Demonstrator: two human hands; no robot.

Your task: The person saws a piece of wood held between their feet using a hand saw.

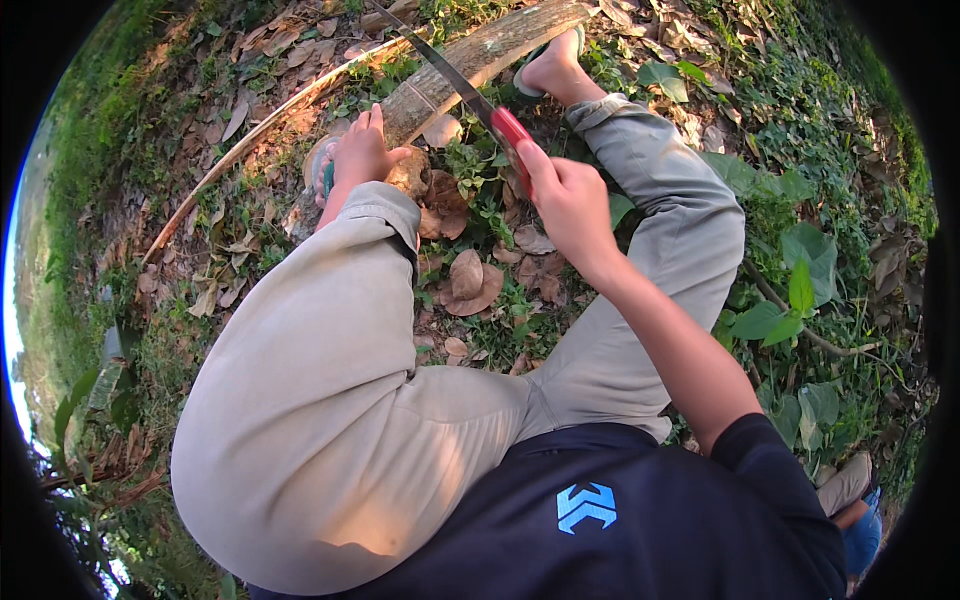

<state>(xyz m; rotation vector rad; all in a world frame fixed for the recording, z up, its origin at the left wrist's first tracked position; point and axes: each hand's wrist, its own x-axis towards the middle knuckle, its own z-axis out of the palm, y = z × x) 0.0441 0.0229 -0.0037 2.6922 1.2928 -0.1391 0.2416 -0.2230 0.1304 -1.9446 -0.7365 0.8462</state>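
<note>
In my right hand (pixel 572 205) is the red handle of a saw (pixel 460 85), fingers wrapped round it. Its long, dark, narrow blade slants to the upper left across a log (pixel 480 55); the teeth are too small to make out. My left hand (pixel 362 152) rests at the log's near end, fingers stretched out and thumb apart, while my left leg hides most of that arm. A thin line crosses the bark beside the blade. Under the left hand, a sandal (pixel 322 168) with a green strap is partly visible. My right foot (pixel 556 72) is beside the log.
A long split strip of wood (pixel 225 170) curves along the left of the log. Dry leaves (pixel 468 280) and low green plants (pixel 785 300) cover the ground. A thin branch (pixel 820 342) lies at right. Part of another person (pixel 855 510) shows at the lower right.
</note>
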